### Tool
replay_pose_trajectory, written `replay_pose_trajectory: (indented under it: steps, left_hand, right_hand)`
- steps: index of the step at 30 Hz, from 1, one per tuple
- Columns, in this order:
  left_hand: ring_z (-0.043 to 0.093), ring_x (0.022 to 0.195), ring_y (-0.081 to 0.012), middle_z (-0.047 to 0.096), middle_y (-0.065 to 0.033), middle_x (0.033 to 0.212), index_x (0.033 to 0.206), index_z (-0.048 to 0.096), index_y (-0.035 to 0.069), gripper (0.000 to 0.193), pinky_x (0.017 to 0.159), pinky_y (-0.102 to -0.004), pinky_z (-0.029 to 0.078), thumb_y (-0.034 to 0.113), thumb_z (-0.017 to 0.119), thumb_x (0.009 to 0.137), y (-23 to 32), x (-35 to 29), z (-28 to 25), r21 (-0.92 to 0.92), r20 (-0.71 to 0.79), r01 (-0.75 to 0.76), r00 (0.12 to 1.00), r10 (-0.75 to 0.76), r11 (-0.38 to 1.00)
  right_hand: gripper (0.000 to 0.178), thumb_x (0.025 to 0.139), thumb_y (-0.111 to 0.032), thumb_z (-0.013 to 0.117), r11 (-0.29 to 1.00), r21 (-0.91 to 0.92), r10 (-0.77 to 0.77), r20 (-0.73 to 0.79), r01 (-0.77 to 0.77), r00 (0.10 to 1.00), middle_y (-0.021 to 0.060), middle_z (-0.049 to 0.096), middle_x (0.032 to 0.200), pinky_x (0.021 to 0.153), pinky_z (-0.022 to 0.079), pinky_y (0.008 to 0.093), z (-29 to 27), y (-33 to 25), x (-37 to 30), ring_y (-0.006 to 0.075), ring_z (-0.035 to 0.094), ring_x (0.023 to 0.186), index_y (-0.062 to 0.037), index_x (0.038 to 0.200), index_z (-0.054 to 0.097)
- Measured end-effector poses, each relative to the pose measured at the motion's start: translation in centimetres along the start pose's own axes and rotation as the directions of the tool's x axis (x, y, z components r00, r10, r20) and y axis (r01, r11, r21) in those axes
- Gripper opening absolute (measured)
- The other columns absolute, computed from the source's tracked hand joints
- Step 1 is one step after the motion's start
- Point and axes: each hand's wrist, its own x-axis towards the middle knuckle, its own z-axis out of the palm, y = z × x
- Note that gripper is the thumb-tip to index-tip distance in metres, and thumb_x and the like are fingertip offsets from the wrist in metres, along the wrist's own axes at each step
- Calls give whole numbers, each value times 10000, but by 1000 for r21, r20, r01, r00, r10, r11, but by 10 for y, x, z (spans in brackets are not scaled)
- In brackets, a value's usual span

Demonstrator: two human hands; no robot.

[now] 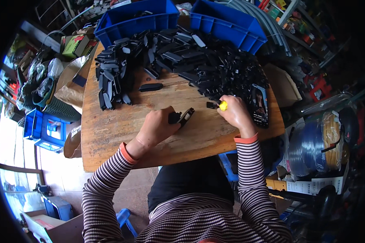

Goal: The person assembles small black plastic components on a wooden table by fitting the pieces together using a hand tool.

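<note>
My left hand [156,127], over the middle of the wooden table [121,139], is closed around black plastic pieces. One long, narrow black plastic piece [186,117] sticks out past its fingers, tilted up to the right. To its right, my right hand [234,113] is closed on a small bright yellow object [223,105] whose kind is not clear, as the fingers cover most of it. A small black part [211,105] shows beside those fingertips; whether they hold it cannot be told. A single black elongated piece [151,87] lies beyond my left hand.
A large heap of black plastic pieces [172,56] covers the table's far side, spreading left and right. Two blue bins [140,25] [227,30] stand behind it. A phone [260,106] lies near the right edge. Left of the table are paper bags [71,91] and a blue crate [48,129].
</note>
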Motion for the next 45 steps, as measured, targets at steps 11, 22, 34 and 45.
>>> replay_pose_trajectory:
  steps: [11,22,34,45]
  left_hand:
    - [582,1014,-283,622,-109,1126,1057,623,23,364,778,-353,540,24,652,694,-12,1,-2,219,157,-796,599,785,564]
    - [539,963,-260,577,-74,941,1032,565,27,284,781,-320,533,134,589,770,-4,-9,53,432,35,-660,692,721,614]
    - [568,890,-242,582,-68,870,991,535,42,255,813,-349,508,137,619,770,-2,-2,42,215,-100,-808,540,836,548]
    - [584,1012,-316,614,-134,1028,1103,542,-5,427,829,-381,543,48,667,699,-2,-8,38,93,70,-731,683,728,676]
  right_hand:
    - [187,752,29,692,920,352,-115,-172,170,978,158,659,844,632,506,373,7,-57,-8,354,652,776,-19,906,597]
    - [194,719,71,639,930,191,-282,-172,313,944,140,645,844,620,509,395,25,-65,-1,353,643,768,-34,877,596]
    - [163,713,48,680,924,173,-364,129,341,922,125,631,811,616,502,352,5,-70,14,299,638,711,0,854,615]
    - [81,857,-71,693,513,823,86,-332,244,939,30,666,820,633,487,230,22,-80,31,78,607,688,-9,873,644]
